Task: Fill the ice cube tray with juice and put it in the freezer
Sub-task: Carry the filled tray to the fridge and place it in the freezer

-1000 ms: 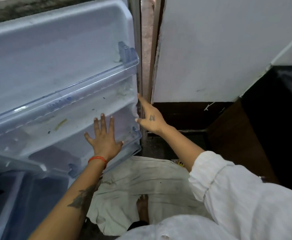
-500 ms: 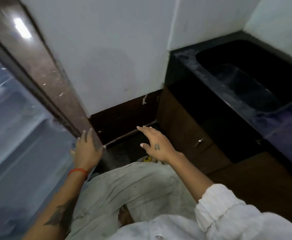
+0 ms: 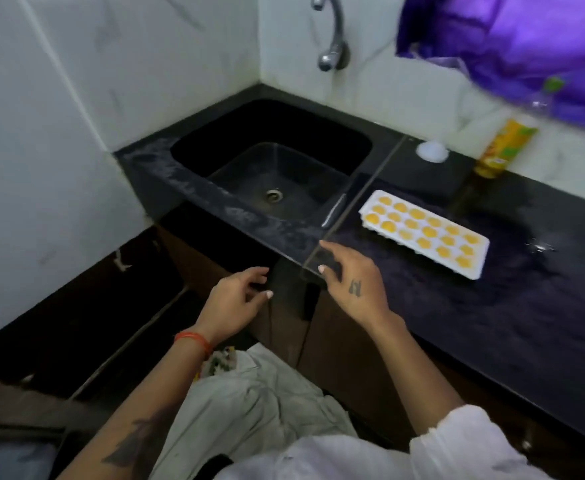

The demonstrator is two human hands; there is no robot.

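Observation:
A white ice cube tray (image 3: 476,263) lies on the black counter (image 3: 492,323) right of the sink, its cells filled with orange juice. A yellow juice bottle (image 3: 502,147) stands behind it by the wall, with a white cap (image 3: 432,151) to its left. My right hand (image 3: 353,285) hovers over the counter's front edge, fingers apart and empty, a short way left of the tray. My left hand (image 3: 235,303) hangs lower, in front of the cabinet, also empty with loosely curled fingers. The freezer is out of view.
A black sink (image 3: 197,150) with a chrome tap (image 3: 332,39) fills the corner. Brown cabinet doors (image 3: 336,368) run below the counter. Something purple (image 3: 526,46) hangs at the top right. A wet patch (image 3: 540,247) shines on the counter right of the tray.
My view has swung right, from the open fridge door to the sink and counter. Both hands left the door and now float near the counter edge.

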